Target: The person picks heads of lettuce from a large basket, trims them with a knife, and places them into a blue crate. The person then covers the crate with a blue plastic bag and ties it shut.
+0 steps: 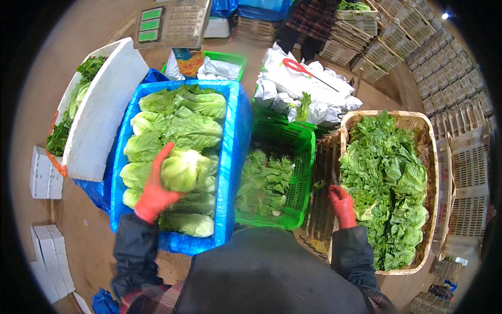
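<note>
My left hand (pixel 159 192), in an orange-red glove, has its thumb and fingers around a pale green lettuce head (pixel 182 170) over a blue-lined box (pixel 232 129). Several leafy lettuce heads (pixel 194 127) lie in rows in that box. On the right, my right hand (pixel 343 206), gloved alike, is beside the left edge of a pale, dirt-stained crate (pixel 433 188) filled with leafy lettuce (pixel 380 168). A thin dark thing shows near its fingertips; whether it is held I cannot tell. Between the two stands a green plastic crate (pixel 304 172) with loose leaves (pixel 270 172) at its bottom.
White wrapped bundles (pixel 310 88) lie beyond the green crate, with a red-handled tool (pixel 298 66) on top. A digital scale display (pixel 172 25) rises at the upper left, beside a white foam box (pixel 104 110) of greens. Another person (pixel 311 23) stands ahead near stacked crates (pixel 349 43).
</note>
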A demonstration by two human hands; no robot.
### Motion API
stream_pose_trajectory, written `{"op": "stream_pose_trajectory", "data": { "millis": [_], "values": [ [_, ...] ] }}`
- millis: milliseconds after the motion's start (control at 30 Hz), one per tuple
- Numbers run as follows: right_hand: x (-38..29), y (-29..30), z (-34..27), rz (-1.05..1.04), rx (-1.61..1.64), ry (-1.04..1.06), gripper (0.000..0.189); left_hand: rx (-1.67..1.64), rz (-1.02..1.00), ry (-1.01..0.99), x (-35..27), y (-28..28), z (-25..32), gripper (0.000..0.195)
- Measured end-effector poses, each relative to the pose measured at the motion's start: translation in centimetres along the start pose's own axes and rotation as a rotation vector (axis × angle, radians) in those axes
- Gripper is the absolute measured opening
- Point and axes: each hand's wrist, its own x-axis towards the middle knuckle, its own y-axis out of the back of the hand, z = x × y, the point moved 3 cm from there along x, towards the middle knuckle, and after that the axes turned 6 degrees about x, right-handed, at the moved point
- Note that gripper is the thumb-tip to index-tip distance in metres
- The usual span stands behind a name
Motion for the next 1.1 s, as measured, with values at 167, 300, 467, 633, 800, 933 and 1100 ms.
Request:
{"op": "stream_pose_trajectory", "data": {
  "millis": [167,300,467,633,800,933,1100],
  "values": [
    [-2.9,-1.6,-1.1,-0.198,-0.107,0.029,0.040,0.876,-0.309,-0.270,7.1,-2.4,-8.5,0.088],
    [-2.2,10.6,-1.9,0.375,-0.138,0.202,0.038,1.084,-0.614,0.051,9.7,-5.6,-6.4,0.099],
    [2.2,32.3,-0.5,0.945,0.045,-0.124,0.054,0.755,-0.532,-0.380,14.2,-18.5,7.2,0.095],
    [4.8,34.3,-1.3,0.532,0.363,-0.257,0.057,0.130,-0.696,-0.888,16.3,-48.3,17.1,0.126],
    [1.9,32.0,-5.3,0.476,0.294,0.118,0.057,-0.382,-0.972,-0.466,18.3,-61.5,22.3,0.142],
    [-0.9,33.7,-9.0,0.356,0.054,0.394,0.055,-0.628,-1.181,-0.377,17.0,-57.1,21.8,0.138],
    [-3.9,27.7,-12.0,0.164,-0.851,0.601,0.083,-0.469,-1.187,-0.063,11.9,-47.7,17.2,0.136]
  ]
}}
